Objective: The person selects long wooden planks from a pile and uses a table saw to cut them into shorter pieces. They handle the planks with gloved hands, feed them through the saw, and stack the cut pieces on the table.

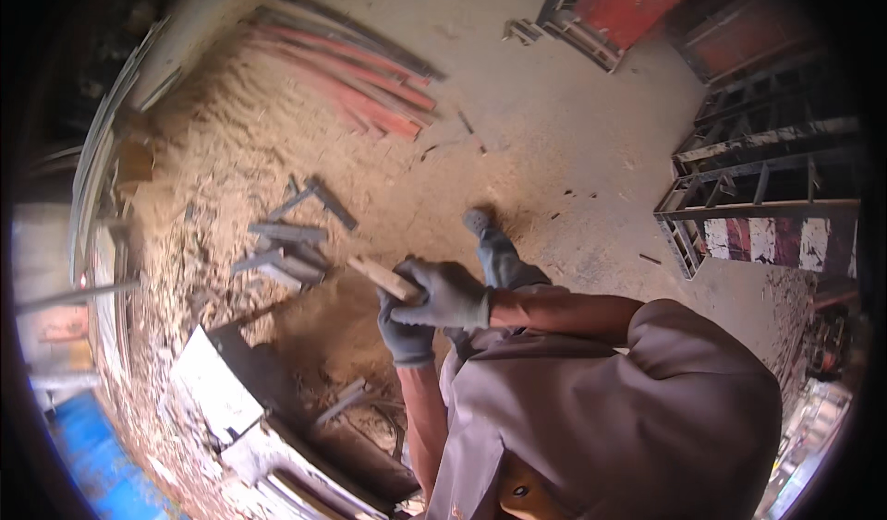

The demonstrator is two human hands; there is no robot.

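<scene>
A short, pale piece of wood (383,277) is held in front of my body, one end pointing away to the upper left. My right hand (447,295), in a grey glove, is closed around its near end. Just below, my left hand (407,337), gloved the same way, grips the wood from the near left side, its fingers partly covered by the right hand. Dark grey wood offcuts (288,250) lie in a loose heap on the sawdust to the left of my hands.
Long red and dark strips (370,86) lie piled on the floor ahead. Stacked dark frames (767,187) stand at the right, a red panel (637,3) at the far right. A box-like white panel (217,381) stands near left, beyond it a blue surface (106,455). Sawdust (212,141) covers the ground.
</scene>
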